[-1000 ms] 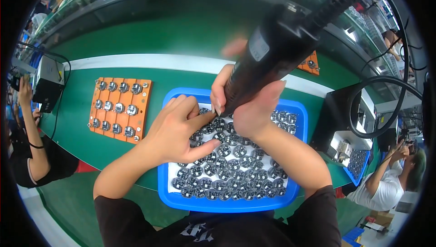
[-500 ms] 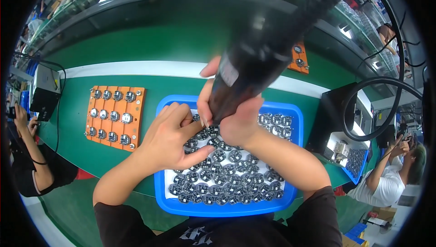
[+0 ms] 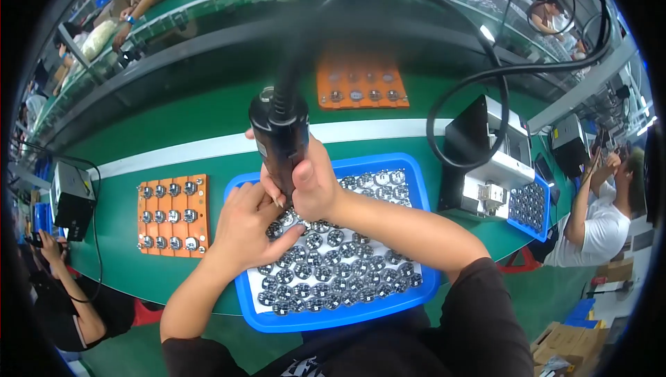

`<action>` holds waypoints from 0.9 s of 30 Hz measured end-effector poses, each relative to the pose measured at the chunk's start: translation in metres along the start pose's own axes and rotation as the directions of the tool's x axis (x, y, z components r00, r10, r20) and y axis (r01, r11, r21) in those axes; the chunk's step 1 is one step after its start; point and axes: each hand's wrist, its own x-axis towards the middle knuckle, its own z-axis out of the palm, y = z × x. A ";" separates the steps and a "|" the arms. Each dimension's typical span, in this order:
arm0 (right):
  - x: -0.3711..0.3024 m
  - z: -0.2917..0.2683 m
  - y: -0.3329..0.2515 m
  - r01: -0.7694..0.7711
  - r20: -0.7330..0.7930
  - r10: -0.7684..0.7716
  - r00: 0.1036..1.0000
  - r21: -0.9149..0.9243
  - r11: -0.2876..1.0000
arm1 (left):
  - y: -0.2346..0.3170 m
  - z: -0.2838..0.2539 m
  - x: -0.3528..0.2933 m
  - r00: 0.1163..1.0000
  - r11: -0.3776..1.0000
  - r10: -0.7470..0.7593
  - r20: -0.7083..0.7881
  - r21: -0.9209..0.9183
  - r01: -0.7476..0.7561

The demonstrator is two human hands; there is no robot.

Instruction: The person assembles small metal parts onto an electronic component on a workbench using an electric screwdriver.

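Note:
My right hand (image 3: 316, 186) is wrapped round a black electric screwdriver (image 3: 279, 127), which stands nearly upright with its cable running up from the top. Its tip points down at the upper left of a blue tray (image 3: 435, 252) and is hidden behind my fingers. Beside the tip, my left hand (image 3: 243, 224) has its fingers bent down among the parts, with the thumb apart; what they grip is hidden. Many small round black parts with clear rims (image 3: 322, 273) lie in rows on the white lining of the tray.
An orange fixture (image 3: 202, 228) holding rows of similar parts lies to the left. Another orange fixture (image 3: 364, 101) is at the back. A black-and-silver machine (image 3: 479, 148) stands at the right, under the looping cable (image 3: 499, 75). Co-workers sit on both sides, the right one in a white shirt (image 3: 600, 221).
The screwdriver has swung from a rightward lean to nearly upright. My view has shifted, so the back fixture shows more fully. Both hands stay together at the tray's upper left.

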 end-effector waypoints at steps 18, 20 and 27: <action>0.001 0.003 0.008 -0.048 -0.002 0.048 0.999 0.050 0.998 | -0.005 -0.003 -0.003 0.997 0.999 -0.053 0.048 0.014 0.052; 0.004 0.001 0.010 0.052 0.024 -0.053 0.998 0.030 0.998 | -0.002 -0.001 0.001 0.998 0.999 -0.053 0.029 -0.004 0.053; 0.008 -0.004 -0.010 0.188 0.004 -0.189 0.982 0.089 0.978 | 0.010 -0.001 0.006 1.000 0.998 -0.010 0.026 0.059 0.009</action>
